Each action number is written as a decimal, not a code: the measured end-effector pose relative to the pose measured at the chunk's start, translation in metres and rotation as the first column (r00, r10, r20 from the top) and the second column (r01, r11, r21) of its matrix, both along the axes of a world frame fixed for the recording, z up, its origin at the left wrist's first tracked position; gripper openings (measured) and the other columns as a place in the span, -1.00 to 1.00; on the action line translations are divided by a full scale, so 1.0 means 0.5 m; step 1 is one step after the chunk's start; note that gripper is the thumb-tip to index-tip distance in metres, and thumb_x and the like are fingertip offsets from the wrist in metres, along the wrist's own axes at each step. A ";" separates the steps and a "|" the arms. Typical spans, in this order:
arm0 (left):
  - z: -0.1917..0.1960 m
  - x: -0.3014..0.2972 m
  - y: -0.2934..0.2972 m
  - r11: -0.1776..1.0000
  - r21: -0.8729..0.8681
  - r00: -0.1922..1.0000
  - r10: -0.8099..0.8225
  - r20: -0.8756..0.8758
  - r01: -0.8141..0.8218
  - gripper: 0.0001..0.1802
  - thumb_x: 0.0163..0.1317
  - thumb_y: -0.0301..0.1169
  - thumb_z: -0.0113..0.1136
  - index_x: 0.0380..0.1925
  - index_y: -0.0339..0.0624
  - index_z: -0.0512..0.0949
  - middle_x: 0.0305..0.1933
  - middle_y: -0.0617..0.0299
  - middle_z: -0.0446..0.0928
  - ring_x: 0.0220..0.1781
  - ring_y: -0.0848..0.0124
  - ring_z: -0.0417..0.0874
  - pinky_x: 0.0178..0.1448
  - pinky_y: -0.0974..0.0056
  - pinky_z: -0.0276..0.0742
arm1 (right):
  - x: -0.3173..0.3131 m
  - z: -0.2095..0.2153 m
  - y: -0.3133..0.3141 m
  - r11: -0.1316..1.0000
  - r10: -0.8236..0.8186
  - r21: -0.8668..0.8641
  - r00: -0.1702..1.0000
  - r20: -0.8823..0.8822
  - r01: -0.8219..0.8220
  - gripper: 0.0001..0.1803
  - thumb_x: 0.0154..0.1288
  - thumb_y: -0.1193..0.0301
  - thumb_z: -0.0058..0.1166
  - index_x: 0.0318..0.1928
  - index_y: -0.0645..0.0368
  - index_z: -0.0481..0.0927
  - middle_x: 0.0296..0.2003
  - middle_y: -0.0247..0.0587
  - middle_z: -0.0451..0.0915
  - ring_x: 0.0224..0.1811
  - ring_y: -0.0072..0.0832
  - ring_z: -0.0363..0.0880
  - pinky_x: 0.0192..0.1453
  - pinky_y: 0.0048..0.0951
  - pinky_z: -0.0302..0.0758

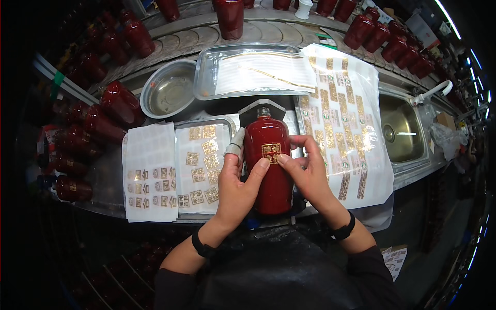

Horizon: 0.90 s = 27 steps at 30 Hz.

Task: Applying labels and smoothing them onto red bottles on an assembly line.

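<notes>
A glossy dark red bottle [274, 188] with a clear neck lies before me, its neck pointing away. On its front sits a square gold decal [271, 151]. My left hand [238, 178] grips the bottle's left side, the thumb pressing at the decal's lower left corner; one finger wears a pale cover. From the right, my right hand [310, 168] has its thumb on the decal's lower right corner and its curled index finger at the bottle's edge. Left of the bottle, a sheet of square gold decals [223, 174] rests on a tray.
A second decal sheet [150, 150] lies farther left. Beyond are a metal basin [149, 98] and a tray [204, 77] holding a white sheet with gold strips. A large decal sheet [382, 170] borders the sink [400, 116] at right. Red bottles [230, 20] line a curved conveyor [191, 39].
</notes>
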<state>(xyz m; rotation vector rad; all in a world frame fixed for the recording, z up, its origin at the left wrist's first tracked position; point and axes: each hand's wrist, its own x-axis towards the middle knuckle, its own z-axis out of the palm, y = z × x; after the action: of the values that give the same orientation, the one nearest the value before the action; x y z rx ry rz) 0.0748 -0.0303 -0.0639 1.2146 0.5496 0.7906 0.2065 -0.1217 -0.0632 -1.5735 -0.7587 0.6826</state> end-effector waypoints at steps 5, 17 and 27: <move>-0.008 -0.001 0.003 1.000 0.029 1.000 -0.006 -0.006 0.006 -0.34 0.24 -0.49 0.16 0.28 -0.44 0.12 0.24 -0.03 0.32 0.24 0.37 0.39 0.29 0.30 0.32 | 0.001 -0.008 -0.002 1.000 0.009 0.005 1.000 -0.004 -0.009 -0.48 0.12 0.31 0.28 0.00 0.28 0.37 -0.15 -0.18 0.41 -0.31 -0.66 0.41 -0.32 -0.65 0.41; -0.010 -0.008 0.023 0.983 -0.177 0.999 -0.036 0.024 0.039 -0.41 0.30 -0.54 0.03 0.28 -0.46 0.09 0.31 -0.08 0.25 0.30 0.32 0.34 0.34 0.30 0.27 | 0.023 -0.003 -0.003 0.990 0.105 0.114 0.969 -0.224 -0.081 -0.64 0.26 0.42 0.11 0.02 0.29 0.37 -0.09 -0.18 0.43 -0.20 -0.63 0.51 -0.24 -0.64 0.50; 0.004 -0.003 0.013 0.996 -0.085 0.999 -0.025 0.042 0.029 -0.34 0.25 -0.52 0.15 0.27 -0.48 0.10 0.31 -0.10 0.24 0.29 0.31 0.34 0.33 0.27 0.28 | 0.003 0.008 0.002 1.000 0.000 -0.027 0.998 0.066 0.002 -0.45 0.09 0.26 0.31 -0.03 0.31 0.39 -0.16 -0.14 0.43 -0.28 -0.60 0.50 -0.29 -0.60 0.49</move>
<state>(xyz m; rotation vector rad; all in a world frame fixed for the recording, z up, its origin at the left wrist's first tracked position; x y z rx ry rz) 0.0732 -0.0237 -0.0618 1.1229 0.5269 0.7604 0.2079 -0.1207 -0.0592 -1.6277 -0.8005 0.6445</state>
